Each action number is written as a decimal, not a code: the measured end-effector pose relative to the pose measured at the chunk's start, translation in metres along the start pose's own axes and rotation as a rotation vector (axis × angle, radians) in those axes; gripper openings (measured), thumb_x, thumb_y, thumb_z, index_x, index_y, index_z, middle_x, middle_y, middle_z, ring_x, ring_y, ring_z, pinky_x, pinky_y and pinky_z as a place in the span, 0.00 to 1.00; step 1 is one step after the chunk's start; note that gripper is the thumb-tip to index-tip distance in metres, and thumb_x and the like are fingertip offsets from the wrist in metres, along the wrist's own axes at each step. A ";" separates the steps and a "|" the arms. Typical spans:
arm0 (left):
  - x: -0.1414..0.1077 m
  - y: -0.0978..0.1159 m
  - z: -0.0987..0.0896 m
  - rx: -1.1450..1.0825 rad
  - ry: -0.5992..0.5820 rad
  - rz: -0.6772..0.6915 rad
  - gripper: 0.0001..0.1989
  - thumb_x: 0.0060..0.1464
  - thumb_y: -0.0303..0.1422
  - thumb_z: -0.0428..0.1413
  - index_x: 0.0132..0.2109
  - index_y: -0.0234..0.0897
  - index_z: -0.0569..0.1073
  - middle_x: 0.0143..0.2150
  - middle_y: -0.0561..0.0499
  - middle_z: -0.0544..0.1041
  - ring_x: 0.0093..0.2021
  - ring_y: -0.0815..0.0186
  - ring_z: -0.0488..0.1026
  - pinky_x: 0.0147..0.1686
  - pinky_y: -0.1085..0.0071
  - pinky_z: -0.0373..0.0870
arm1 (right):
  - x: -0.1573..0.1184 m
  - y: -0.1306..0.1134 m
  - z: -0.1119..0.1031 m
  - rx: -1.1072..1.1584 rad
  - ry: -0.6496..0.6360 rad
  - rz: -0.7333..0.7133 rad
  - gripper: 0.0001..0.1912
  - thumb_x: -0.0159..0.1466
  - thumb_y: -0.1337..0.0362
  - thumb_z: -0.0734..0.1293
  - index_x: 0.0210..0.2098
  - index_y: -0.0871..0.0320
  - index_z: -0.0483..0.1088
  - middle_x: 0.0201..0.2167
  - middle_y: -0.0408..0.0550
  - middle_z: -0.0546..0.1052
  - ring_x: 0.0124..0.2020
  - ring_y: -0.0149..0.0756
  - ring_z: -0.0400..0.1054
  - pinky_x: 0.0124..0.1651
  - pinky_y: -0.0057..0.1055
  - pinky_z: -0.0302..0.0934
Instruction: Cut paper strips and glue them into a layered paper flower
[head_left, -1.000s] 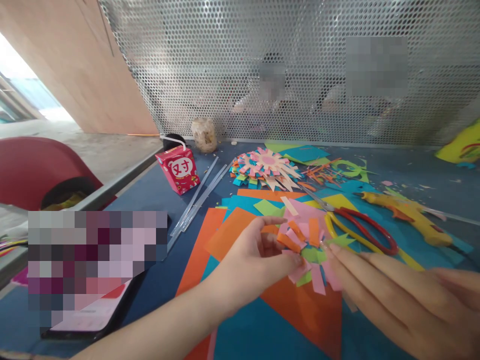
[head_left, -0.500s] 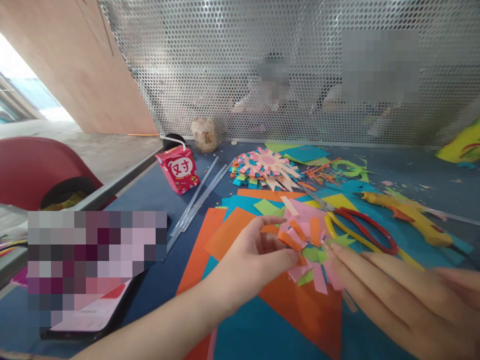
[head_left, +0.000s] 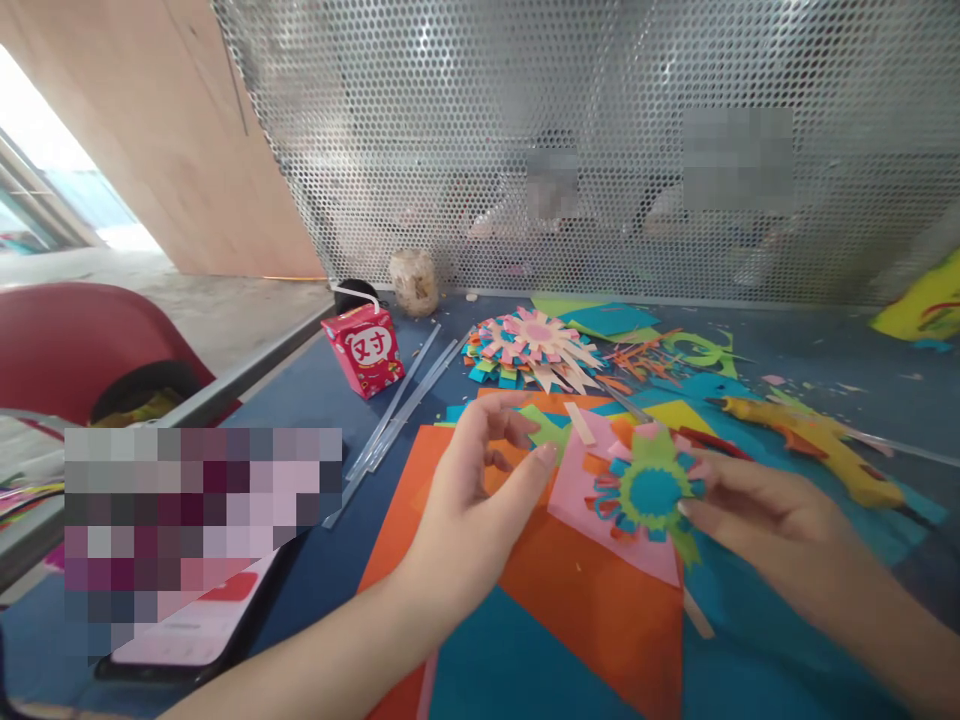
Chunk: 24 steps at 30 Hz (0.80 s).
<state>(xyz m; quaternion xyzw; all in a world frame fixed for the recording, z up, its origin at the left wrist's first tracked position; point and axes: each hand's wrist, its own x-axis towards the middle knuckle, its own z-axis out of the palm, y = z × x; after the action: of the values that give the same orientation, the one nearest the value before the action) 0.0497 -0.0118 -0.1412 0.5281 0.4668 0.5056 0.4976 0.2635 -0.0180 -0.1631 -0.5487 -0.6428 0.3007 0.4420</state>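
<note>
My right hand (head_left: 757, 510) pinches the edge of a paper flower (head_left: 652, 490) with a blue centre, a green ring and looped blue and orange strips round it. Its blue-centred face is turned up toward me. My left hand (head_left: 480, 490) is raised to the left of the flower, fingers curled but apart, holding nothing. Beneath them lie pink paper (head_left: 574, 490), orange paper (head_left: 592, 600) and blue paper (head_left: 495, 660). Red-handled scissors (head_left: 712, 440) are partly hidden behind the flower and my right hand.
Finished paper rosettes (head_left: 532, 345) sit at the back, beside orange scraps (head_left: 645, 360). A yellow glue gun (head_left: 825, 450) lies right. Clear glue sticks (head_left: 405, 400), a red drink box (head_left: 365, 350), a jar (head_left: 414, 282) and a phone (head_left: 180, 640) are left. Perforated metal (head_left: 450, 130) stands behind.
The flower has been turned over, now showing its blue centre, and lifted in my right hand. My left hand has let go and moved left.
</note>
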 end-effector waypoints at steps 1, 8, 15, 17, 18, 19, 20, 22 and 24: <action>0.000 0.000 -0.001 0.018 -0.020 0.037 0.12 0.53 0.35 0.55 0.45 0.40 0.69 0.43 0.50 0.72 0.44 0.65 0.68 0.42 0.72 0.62 | -0.001 0.002 0.000 0.054 -0.096 0.091 0.11 0.50 0.54 0.69 0.23 0.55 0.70 0.27 0.46 0.75 0.32 0.41 0.72 0.33 0.32 0.70; 0.005 -0.011 0.001 -0.108 -0.210 -0.018 0.16 0.53 0.38 0.55 0.49 0.40 0.70 0.37 0.48 0.77 0.41 0.63 0.72 0.42 0.68 0.67 | -0.006 0.003 0.006 0.148 -0.258 0.141 0.09 0.50 0.56 0.69 0.25 0.54 0.69 0.21 0.39 0.65 0.20 0.31 0.65 0.25 0.28 0.67; 0.004 -0.006 0.002 -0.065 -0.195 -0.015 0.14 0.49 0.32 0.58 0.45 0.37 0.70 0.31 0.50 0.75 0.34 0.66 0.73 0.37 0.68 0.68 | -0.007 0.002 0.007 0.149 -0.280 0.124 0.09 0.50 0.57 0.69 0.25 0.56 0.68 0.21 0.41 0.66 0.23 0.33 0.65 0.25 0.29 0.67; 0.004 -0.005 0.002 -0.061 -0.196 -0.014 0.14 0.49 0.31 0.58 0.44 0.37 0.70 0.31 0.51 0.75 0.34 0.66 0.73 0.37 0.68 0.68 | -0.010 0.000 0.008 0.224 -0.276 0.201 0.10 0.51 0.56 0.69 0.26 0.55 0.67 0.22 0.40 0.66 0.19 0.30 0.64 0.21 0.26 0.65; 0.003 -0.005 0.002 -0.055 -0.195 -0.009 0.13 0.49 0.31 0.58 0.44 0.37 0.69 0.31 0.51 0.75 0.34 0.66 0.73 0.37 0.69 0.68 | -0.011 -0.001 0.008 0.264 -0.273 0.258 0.11 0.51 0.56 0.69 0.26 0.55 0.66 0.22 0.40 0.66 0.17 0.28 0.63 0.18 0.25 0.64; 0.004 -0.005 0.002 -0.047 -0.193 -0.003 0.13 0.49 0.30 0.58 0.44 0.37 0.69 0.31 0.51 0.75 0.34 0.66 0.73 0.37 0.69 0.68 | -0.012 -0.002 0.009 0.297 -0.266 0.309 0.12 0.51 0.55 0.69 0.26 0.55 0.65 0.22 0.39 0.67 0.15 0.27 0.62 0.16 0.25 0.63; 0.004 -0.005 0.002 -0.041 -0.190 0.003 0.13 0.49 0.30 0.58 0.44 0.37 0.69 0.31 0.51 0.75 0.34 0.66 0.73 0.37 0.69 0.68 | -0.013 -0.003 0.010 0.316 -0.260 0.347 0.12 0.52 0.55 0.69 0.26 0.55 0.65 0.22 0.39 0.67 0.13 0.26 0.61 0.14 0.25 0.62; 0.004 -0.006 0.002 -0.046 -0.192 0.005 0.14 0.49 0.31 0.58 0.44 0.37 0.69 0.31 0.51 0.76 0.34 0.67 0.73 0.36 0.69 0.68 | -0.014 -0.003 0.010 0.330 -0.288 0.362 0.13 0.51 0.54 0.69 0.26 0.55 0.65 0.22 0.39 0.67 0.11 0.26 0.60 0.14 0.26 0.61; 0.005 -0.007 0.001 -0.067 -0.202 0.001 0.14 0.50 0.31 0.58 0.45 0.37 0.69 0.32 0.51 0.76 0.33 0.67 0.73 0.35 0.70 0.68 | -0.012 -0.002 0.010 0.326 -0.291 0.333 0.13 0.51 0.54 0.70 0.27 0.55 0.66 0.22 0.39 0.67 0.12 0.26 0.60 0.14 0.26 0.61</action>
<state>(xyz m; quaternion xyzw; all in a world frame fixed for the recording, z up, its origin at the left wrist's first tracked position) 0.0514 -0.0068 -0.1474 0.5597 0.3966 0.4655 0.5593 0.2534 -0.0294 -0.1688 -0.5194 -0.5437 0.5444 0.3720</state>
